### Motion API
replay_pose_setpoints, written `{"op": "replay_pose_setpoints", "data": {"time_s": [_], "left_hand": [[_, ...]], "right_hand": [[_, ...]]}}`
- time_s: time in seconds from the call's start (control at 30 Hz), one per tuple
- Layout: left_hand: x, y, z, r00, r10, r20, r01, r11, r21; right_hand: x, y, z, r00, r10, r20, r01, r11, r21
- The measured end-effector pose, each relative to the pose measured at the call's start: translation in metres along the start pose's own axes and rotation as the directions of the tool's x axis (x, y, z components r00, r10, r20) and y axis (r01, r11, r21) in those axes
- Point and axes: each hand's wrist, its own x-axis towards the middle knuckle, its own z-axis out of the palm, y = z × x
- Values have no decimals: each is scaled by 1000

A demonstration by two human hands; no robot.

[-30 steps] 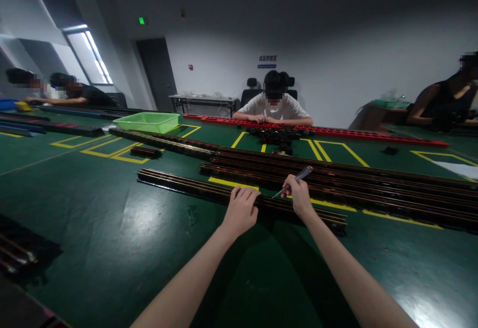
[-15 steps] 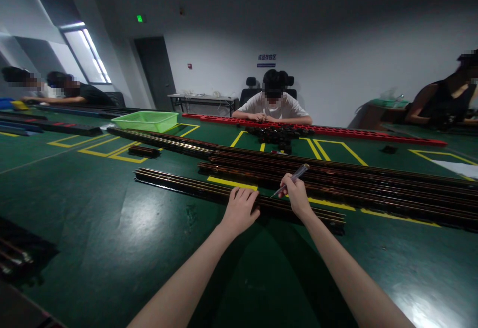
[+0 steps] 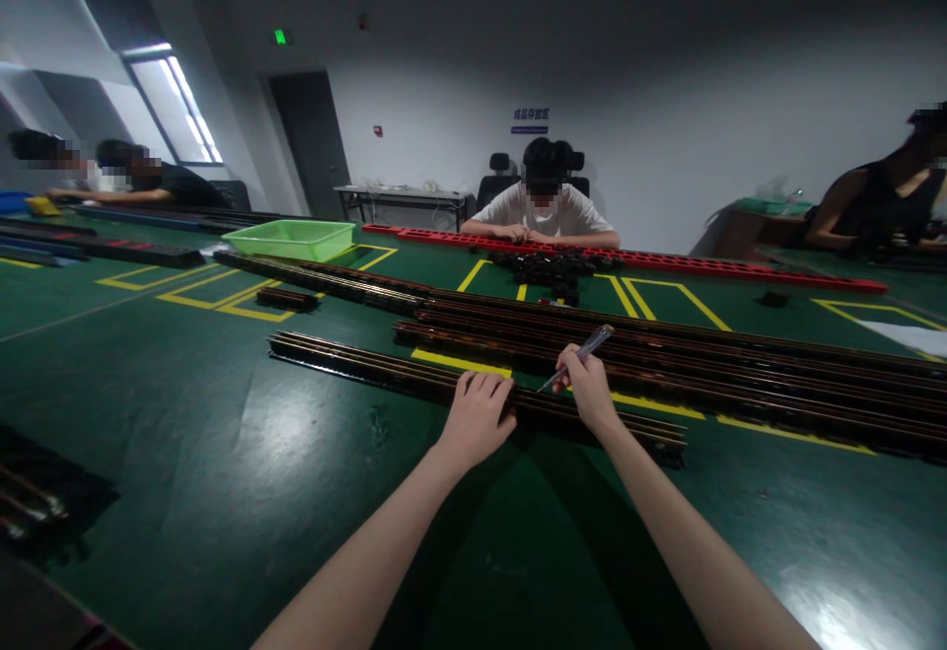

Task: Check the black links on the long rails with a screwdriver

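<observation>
A long black rail (image 3: 355, 362) with thin brass-coloured strips along its top lies on the green table in front of me. My left hand (image 3: 477, 420) is closed over its middle, fingers bent across the far side and thumb at the near side. In my right hand (image 3: 588, 389) is a slim screwdriver (image 3: 595, 339) with a clear handle, held like a pen and slanting down to the left. Its tip is at the rail's top, just right of my left hand; whether it touches a strip I cannot tell.
Beyond the rail lie several similar rails (image 3: 710, 364) and a short rail piece (image 3: 287, 298). A green basket (image 3: 288, 241) stands at the back left. Across the table a person (image 3: 544, 201) sits behind a red slotted strip (image 3: 702, 263) and a heap of black parts (image 3: 547, 270).
</observation>
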Motion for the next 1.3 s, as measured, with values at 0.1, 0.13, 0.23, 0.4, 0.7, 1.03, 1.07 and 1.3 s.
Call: {"op": "replay_pose_setpoints", "data": {"time_s": [0.1,0.13,0.23,0.4,0.7,1.03,1.07,1.3], "left_hand": [[0,0,0,1000,-2,2,2,1000,-9],[0,0,0,1000,-2,2,2,1000,-11],[-1,-1,1,1000,-1,1,1,1000,-17],[-1,-1,1,1000,-3,1,4,1000,-18],[0,0,1,1000,5,2,-6,1000,13],[0,0,1,1000,5,0,-5,1000,12],[0,0,1,1000,4,2,-4,1000,11],[0,-1,2,1000,2,7,-2,1000,7]], "right_hand": [[0,-1,0,1000,9,9,-9,1000,-2],[0,-1,0,1000,10,10,-10,1000,-1],[-1,-1,0,1000,11,11,-11,1000,1],[0,-1,0,1000,16,13,-16,1000,-5],[1,1,0,1000,16,7,-16,1000,-7],[0,1,1,1000,17,4,-17,1000,-14],[0,1,1,1000,15,1,-15,1000,-12],[-1,0,0,1000,22,18,-22,1000,-8]]}}
